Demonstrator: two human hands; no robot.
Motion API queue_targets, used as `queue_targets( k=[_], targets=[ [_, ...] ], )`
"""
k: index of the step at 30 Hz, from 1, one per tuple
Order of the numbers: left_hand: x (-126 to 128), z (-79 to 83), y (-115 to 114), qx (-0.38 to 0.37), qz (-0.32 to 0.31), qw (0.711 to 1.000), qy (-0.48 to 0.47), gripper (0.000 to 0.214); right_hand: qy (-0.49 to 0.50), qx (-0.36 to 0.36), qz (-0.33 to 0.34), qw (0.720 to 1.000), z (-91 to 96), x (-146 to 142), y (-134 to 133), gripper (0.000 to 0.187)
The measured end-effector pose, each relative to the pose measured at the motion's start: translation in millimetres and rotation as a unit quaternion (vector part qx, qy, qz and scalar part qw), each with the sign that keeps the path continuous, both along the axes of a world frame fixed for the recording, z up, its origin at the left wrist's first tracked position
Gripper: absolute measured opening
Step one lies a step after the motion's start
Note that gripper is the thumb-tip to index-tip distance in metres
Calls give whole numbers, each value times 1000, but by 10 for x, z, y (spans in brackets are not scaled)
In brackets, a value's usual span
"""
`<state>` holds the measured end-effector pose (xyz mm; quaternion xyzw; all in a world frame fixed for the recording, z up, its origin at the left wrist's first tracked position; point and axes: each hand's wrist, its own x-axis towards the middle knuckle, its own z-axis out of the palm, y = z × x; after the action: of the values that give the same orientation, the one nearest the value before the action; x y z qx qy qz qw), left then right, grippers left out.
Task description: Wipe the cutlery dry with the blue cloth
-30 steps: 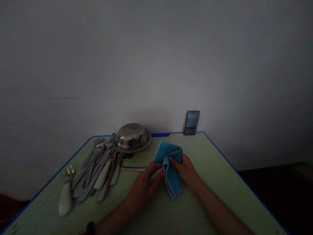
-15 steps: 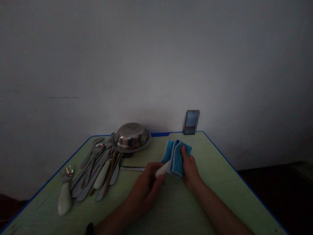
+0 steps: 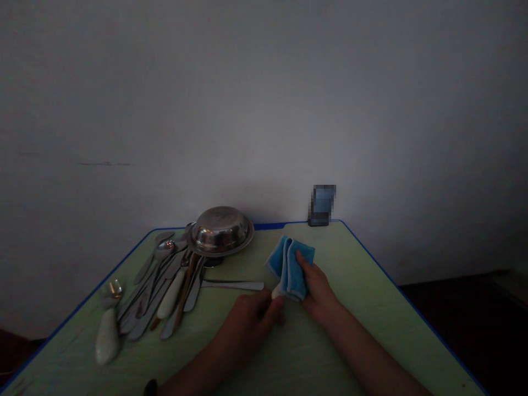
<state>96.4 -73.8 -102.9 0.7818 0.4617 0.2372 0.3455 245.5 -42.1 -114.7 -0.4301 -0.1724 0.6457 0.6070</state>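
My right hand (image 3: pixel 317 286) is closed around a folded blue cloth (image 3: pixel 297 269) with pale edging. Out of the cloth's lower left side sticks the end of a white handle (image 3: pixel 278 291); the rest of that utensil is covered by the cloth, so its kind is hidden. The fingertips of my left hand (image 3: pixel 258 313) pinch this handle end. Just beyond my left hand, a metal utensil handle (image 3: pixel 235 285) lies crosswise on the table. Both hands are above the front middle of the pale green table (image 3: pixel 330 352).
On the left lie a heap of metal cutlery (image 3: pixel 159 291), a spoon (image 3: pixel 165 247) and a white-handled fork (image 3: pixel 108 330). An upside-down steel bowl (image 3: pixel 221 231) rests at the back. A phone-like device (image 3: pixel 322 205), pixelated, leans against the wall (image 3: pixel 264 110).
The cloth and my right hand have shifted slightly left. Less of the white handle shows, and my left fingers have moved to its end. More of the crosswise metal handle is visible.
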Motion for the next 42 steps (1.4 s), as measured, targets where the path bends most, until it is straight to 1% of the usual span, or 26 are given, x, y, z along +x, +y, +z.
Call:
queue_targets(
  k=[2,5,8,10,13,16,19,22,24,27,29,32,38,42],
  targets=[
    [3,-2,-4,8,-20,1000,18,33,6,-1,20,1000,-10,-33,-17,34],
    [9,-5,-14,9,-51,997,50,22,-21,18,40,999,-8,-88,-51,36],
    [11,17,-32,22,-62,995,71,28,-61,20,25,998,11,-114,-68,39],
    [4,44,-50,34,-70,994,75,32,-81,3,9,997,17,-106,-61,43],
    [-16,85,-75,41,-87,992,83,31,-112,-18,-8,994,0,-57,-34,49],
    [-40,105,-80,39,-93,992,78,32,-168,-4,-14,986,-46,4,3,48],
    [-59,90,-54,21,-61,998,22,35,-194,48,-10,980,-92,31,32,42],
    [-72,40,-14,1,3,997,-78,37,-160,89,15,983,-87,28,35,34],
    [-82,5,10,-15,40,991,-129,38,-125,94,55,986,-51,30,21,32],
    [-97,-23,35,-19,76,984,-159,38,-87,100,116,984,4,48,-6,33],
    [-105,-29,46,-6,80,983,-165,37,-70,111,132,983,12,56,-19,34],
    [-109,-35,55,10,61,987,-150,34,-58,116,130,983,-14,47,-27,33],
    [-80,-25,38,34,14,997,-73,31,-67,116,105,985,-28,4,-16,29],
    [-61,-22,33,37,-7,999,-6,27,-78,96,81,989,-11,-5,-3,24]
  ],
)
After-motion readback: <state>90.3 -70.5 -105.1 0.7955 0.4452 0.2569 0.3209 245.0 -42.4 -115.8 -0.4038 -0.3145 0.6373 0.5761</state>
